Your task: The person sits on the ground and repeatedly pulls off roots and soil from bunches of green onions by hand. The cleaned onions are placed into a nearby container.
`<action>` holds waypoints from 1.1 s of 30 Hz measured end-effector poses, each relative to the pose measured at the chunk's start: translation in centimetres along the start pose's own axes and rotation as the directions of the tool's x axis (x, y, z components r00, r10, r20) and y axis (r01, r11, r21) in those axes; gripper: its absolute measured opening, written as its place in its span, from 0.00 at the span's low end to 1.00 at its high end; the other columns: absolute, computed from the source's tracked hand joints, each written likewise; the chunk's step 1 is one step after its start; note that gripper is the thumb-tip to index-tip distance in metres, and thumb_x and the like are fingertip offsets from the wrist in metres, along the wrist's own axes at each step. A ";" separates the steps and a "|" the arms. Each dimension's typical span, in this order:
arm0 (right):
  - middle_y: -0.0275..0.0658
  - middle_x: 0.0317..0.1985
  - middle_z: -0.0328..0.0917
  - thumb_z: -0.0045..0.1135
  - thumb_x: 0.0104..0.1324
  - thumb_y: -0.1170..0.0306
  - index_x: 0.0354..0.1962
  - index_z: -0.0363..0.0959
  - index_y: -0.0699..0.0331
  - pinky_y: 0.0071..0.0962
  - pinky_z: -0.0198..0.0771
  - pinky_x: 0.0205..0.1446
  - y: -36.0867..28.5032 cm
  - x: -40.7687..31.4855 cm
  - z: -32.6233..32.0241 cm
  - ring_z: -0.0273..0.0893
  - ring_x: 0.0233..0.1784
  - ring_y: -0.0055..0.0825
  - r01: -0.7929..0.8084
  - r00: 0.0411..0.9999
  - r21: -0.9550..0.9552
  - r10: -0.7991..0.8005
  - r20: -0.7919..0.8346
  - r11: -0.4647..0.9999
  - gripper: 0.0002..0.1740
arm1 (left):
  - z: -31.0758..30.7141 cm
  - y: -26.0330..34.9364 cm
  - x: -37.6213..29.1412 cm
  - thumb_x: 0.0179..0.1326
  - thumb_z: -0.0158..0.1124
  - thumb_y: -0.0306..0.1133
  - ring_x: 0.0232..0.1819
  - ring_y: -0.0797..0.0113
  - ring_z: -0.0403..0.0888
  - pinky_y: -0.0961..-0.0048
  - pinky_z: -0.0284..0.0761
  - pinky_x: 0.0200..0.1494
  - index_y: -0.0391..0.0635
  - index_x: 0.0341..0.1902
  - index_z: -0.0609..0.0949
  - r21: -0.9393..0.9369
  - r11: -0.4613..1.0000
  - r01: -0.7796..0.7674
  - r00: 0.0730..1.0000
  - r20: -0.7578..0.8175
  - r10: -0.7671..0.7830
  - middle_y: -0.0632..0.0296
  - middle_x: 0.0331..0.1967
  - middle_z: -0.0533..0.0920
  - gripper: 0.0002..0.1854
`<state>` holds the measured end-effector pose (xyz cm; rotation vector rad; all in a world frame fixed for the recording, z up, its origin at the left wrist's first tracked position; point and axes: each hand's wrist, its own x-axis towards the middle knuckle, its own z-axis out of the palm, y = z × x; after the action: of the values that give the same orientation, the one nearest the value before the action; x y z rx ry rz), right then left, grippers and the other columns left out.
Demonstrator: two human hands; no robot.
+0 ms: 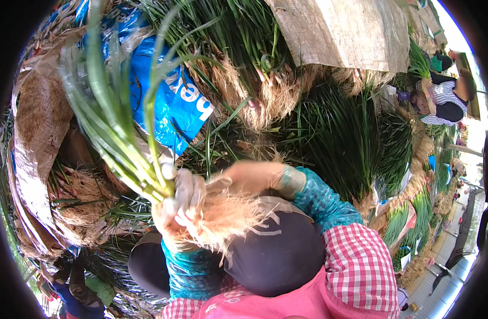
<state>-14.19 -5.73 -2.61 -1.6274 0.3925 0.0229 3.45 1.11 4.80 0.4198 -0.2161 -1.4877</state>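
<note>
My left hand (180,205), in a pale, soiled glove, grips a bunch of spring onions (126,163) around its white stems. The long green leaves rise to the upper left and blur at their ends. Tan, stringy roots (232,217) stick out on the other side of the fist, over my dark-clad knee (280,255). Just above those roots is my gloved right hand (250,175), blurred by motion. Its fingers are close to the left fist, but whether they touch or hold anything is unclear.
Ahead lie rooted spring onions (264,85), partly under a tan woven sheet (343,36). A blue printed sheet (160,99) is at the upper left. Dark green leaves (332,135) spread to the right. Another person (443,93) sits at the far right, holding onions.
</note>
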 end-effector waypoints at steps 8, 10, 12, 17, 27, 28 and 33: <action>0.38 0.29 0.77 0.52 0.69 0.69 0.45 0.74 0.63 0.21 0.73 0.27 7.2 -3.6 -6.0 0.70 0.21 0.21 -0.163 0.420 0.466 0.488 -0.765 0.870 0.10 | -2.1 -1.8 0.7 0.52 0.67 0.29 0.25 0.74 0.66 0.78 0.67 0.27 0.42 0.65 0.65 0.117 0.970 0.215 0.959 -0.214 -0.187 0.69 0.25 0.67 0.35; 0.35 0.28 0.76 0.54 0.70 0.65 0.49 0.72 0.65 0.18 0.66 0.22 3.3 -3.6 -5.9 0.69 0.20 0.18 -0.001 0.352 0.542 0.507 -0.787 0.841 0.15 | -2.6 -2.3 1.0 0.54 0.65 0.28 0.25 0.72 0.69 0.78 0.69 0.25 0.36 0.62 0.67 0.053 0.969 0.239 0.940 -0.264 -0.217 0.64 0.25 0.70 0.30; 0.32 0.28 0.75 0.56 0.69 0.61 0.50 0.71 0.67 0.14 0.63 0.20 -1.6 -5.2 -6.3 0.69 0.21 0.14 0.220 0.189 0.201 0.160 -0.969 0.955 0.19 | -3.4 -1.5 0.5 0.54 0.64 0.26 0.26 0.72 0.71 0.76 0.73 0.29 0.37 0.58 0.69 0.009 0.973 0.231 0.941 -0.257 -0.221 0.63 0.25 0.72 0.27; 0.37 0.36 0.78 0.53 0.70 0.67 0.46 0.70 0.71 0.22 0.75 0.41 -6.3 -9.0 -7.7 0.79 0.38 0.25 -0.238 0.241 -0.555 -0.505 -0.829 0.797 0.14 | -3.7 -1.6 1.0 0.54 0.62 0.26 0.26 0.71 0.70 0.75 0.72 0.31 0.39 0.54 0.69 -0.083 0.981 0.175 0.958 -0.214 -0.189 0.63 0.24 0.71 0.23; 0.43 0.43 0.80 0.62 0.61 0.77 0.48 0.75 0.63 0.28 0.72 0.52 -5.0 -4.5 0.1 0.79 0.45 0.32 0.161 0.787 -0.147 -0.217 -0.578 0.976 0.16 | -2.6 -1.6 1.1 0.55 0.60 0.23 0.19 0.65 0.80 0.73 0.81 0.22 0.32 0.46 0.77 0.180 0.864 0.471 0.843 -0.380 -0.380 0.54 0.23 0.81 0.14; 0.44 0.45 0.79 0.61 0.61 0.77 0.48 0.75 0.65 0.29 0.71 0.54 -3.6 -4.4 0.3 0.77 0.49 0.32 0.055 0.822 -0.133 -0.121 -0.557 0.990 0.16 | -2.9 -2.1 1.4 0.55 0.59 0.22 0.19 0.65 0.80 0.73 0.80 0.22 0.32 0.45 0.77 0.195 0.856 0.479 0.840 -0.383 -0.383 0.54 0.23 0.81 0.13; 0.34 0.34 0.80 0.55 0.67 0.73 0.45 0.76 0.65 0.22 0.73 0.40 4.0 -6.6 -2.3 0.75 0.35 0.20 -0.408 0.408 0.191 0.365 -0.837 0.893 0.10 | -3.3 -3.0 1.6 0.55 0.57 0.19 0.22 0.68 0.79 0.76 0.78 0.25 0.33 0.41 0.79 0.236 0.861 0.451 0.839 -0.440 -0.319 0.53 0.27 0.82 0.09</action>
<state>-21.97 -6.57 -4.55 -1.4413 1.5822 -0.4656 2.09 -0.12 0.43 1.0770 -0.0616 -1.7359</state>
